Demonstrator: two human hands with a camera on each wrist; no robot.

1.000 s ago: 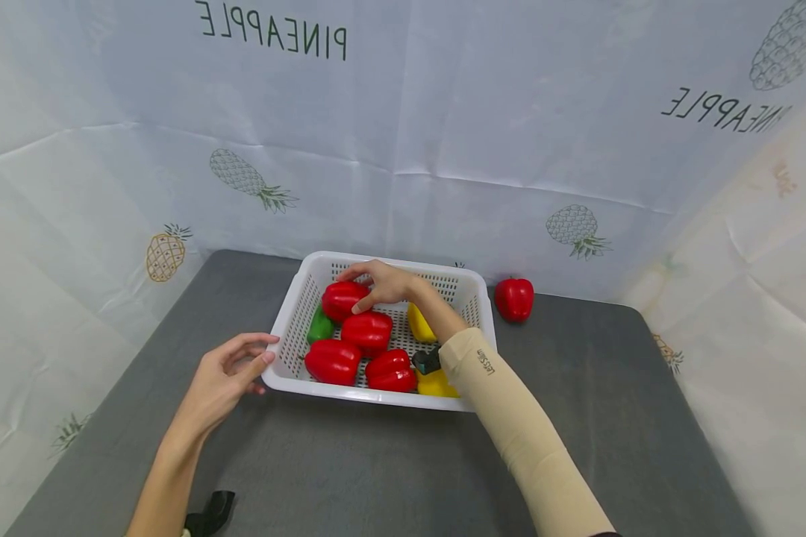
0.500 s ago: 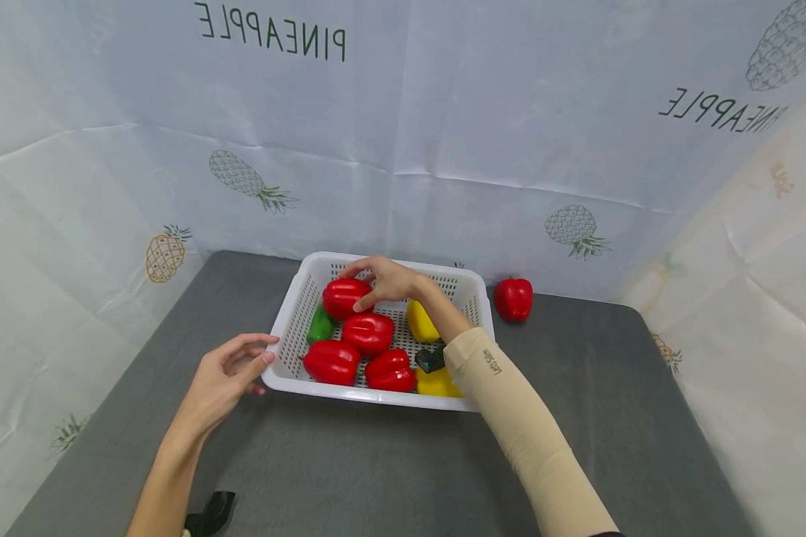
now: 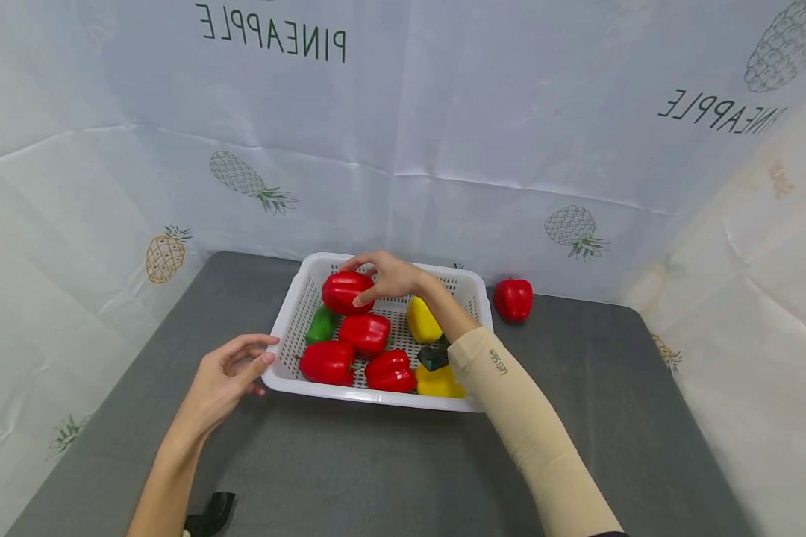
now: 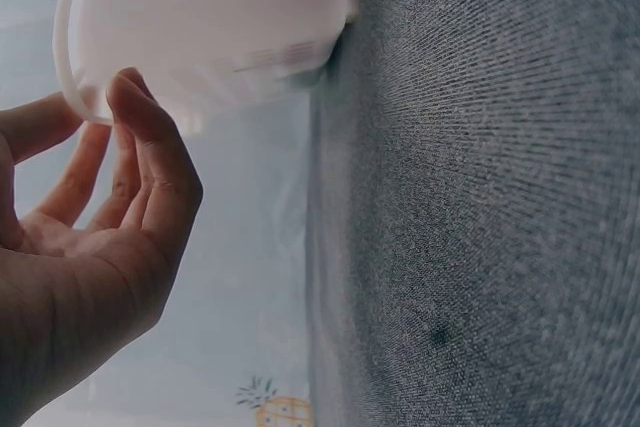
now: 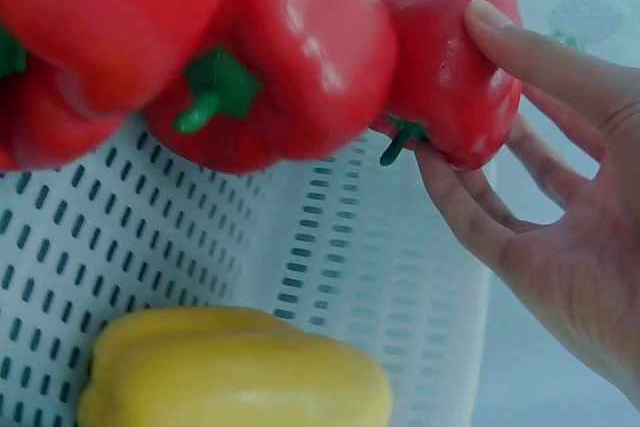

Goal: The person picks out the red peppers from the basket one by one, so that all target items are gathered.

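My right hand [image 3: 392,276] grips a red bell pepper [image 3: 346,292] over the back left part of a white plastic basket [image 3: 376,397]. In the right wrist view, thumb and fingers close on both sides of that red bell pepper [image 5: 452,62], its green stem pointing down. My left hand [image 3: 223,380] pinches the basket's left rim between thumb and fingers; the left wrist view shows the hand [image 4: 110,207] at the rim's corner. Below the held pepper, the basket bears several other red peppers [image 3: 365,333], a green pepper [image 3: 321,326] and yellow peppers [image 3: 424,321], partly hidden by my right arm.
Another red bell pepper [image 3: 513,300] stands on the dark grey table [image 3: 376,470] just right of the basket. A white cloth [image 3: 403,112] with printed pineapples hangs behind and at the sides of the table.
My right hand has lifted the held red pepper slightly up from among the others. The red peppers in front of it have shifted a little left. The left hand stays at the rim.
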